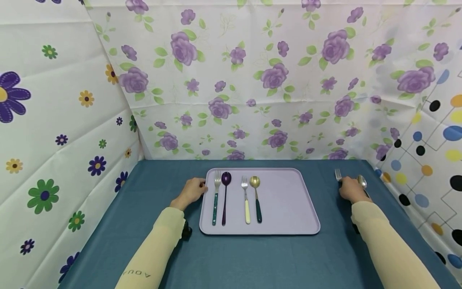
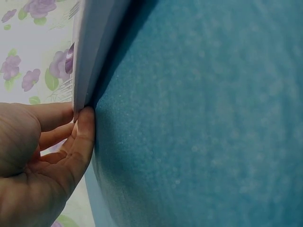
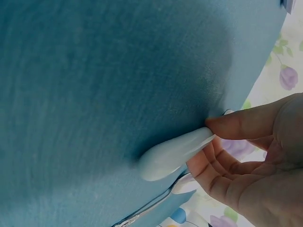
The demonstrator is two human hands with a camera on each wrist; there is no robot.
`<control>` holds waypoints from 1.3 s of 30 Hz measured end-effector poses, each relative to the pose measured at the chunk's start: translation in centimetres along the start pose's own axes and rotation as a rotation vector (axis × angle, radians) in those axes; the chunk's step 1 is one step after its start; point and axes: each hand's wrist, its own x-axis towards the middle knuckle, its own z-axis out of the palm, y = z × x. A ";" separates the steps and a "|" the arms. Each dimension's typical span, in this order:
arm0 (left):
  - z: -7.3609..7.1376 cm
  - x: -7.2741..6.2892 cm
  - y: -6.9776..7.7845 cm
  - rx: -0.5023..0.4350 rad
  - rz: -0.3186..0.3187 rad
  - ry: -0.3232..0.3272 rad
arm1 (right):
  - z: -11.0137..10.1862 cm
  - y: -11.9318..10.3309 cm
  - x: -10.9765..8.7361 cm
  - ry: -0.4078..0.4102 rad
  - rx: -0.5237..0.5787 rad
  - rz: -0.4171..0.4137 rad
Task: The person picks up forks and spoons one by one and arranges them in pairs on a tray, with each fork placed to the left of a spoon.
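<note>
My left hand (image 1: 192,189) pinches the left rim of a lilac tray (image 1: 285,200), thumb and fingertips meeting at its edge in the left wrist view. On the tray lie a green-handled fork (image 1: 215,200), a dark purple spoon (image 1: 224,200), a cream-handled fork (image 1: 246,200) and a gold spoon with a dark green handle (image 1: 258,200). Off to the right, my right hand (image 1: 353,189) pinches another fork (image 1: 338,174); its pale, rounded handle (image 3: 173,153) shows in the right wrist view. Close beside that hand is a metal spoon (image 1: 362,181), partly hidden by it.
A blue-green cloth (image 1: 252,261) covers the table. Floral sheets (image 1: 231,80) hang behind it, with patterned sheets on the left (image 1: 54,140) and right (image 1: 429,180).
</note>
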 end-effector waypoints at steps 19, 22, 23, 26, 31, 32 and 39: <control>0.0 0.0 -0.2 -0.001 0.022 -0.009 | -0.4 -0.2 -0.5 0.027 0.053 -0.003; -0.1 0.0 -0.2 -0.007 0.015 -0.008 | -0.7 -0.4 -0.5 0.014 0.066 0.005; -0.1 0.0 -0.2 -0.008 0.014 -0.009 | -0.8 -0.5 -0.5 0.007 0.072 0.009; -0.1 0.0 -0.3 -0.013 0.017 -0.009 | -0.9 -0.7 -0.4 -0.014 0.099 0.024; 0.0 0.1 -0.4 -0.013 0.012 -0.007 | -0.9 -1.4 -0.2 -0.028 0.143 0.018; 0.0 0.1 -0.4 -0.010 0.012 -0.006 | -0.9 -1.6 -0.1 -0.027 0.146 0.017; 0.1 0.1 -0.4 -0.006 0.030 -0.001 | -1.0 -3.0 -0.1 -0.013 0.146 0.009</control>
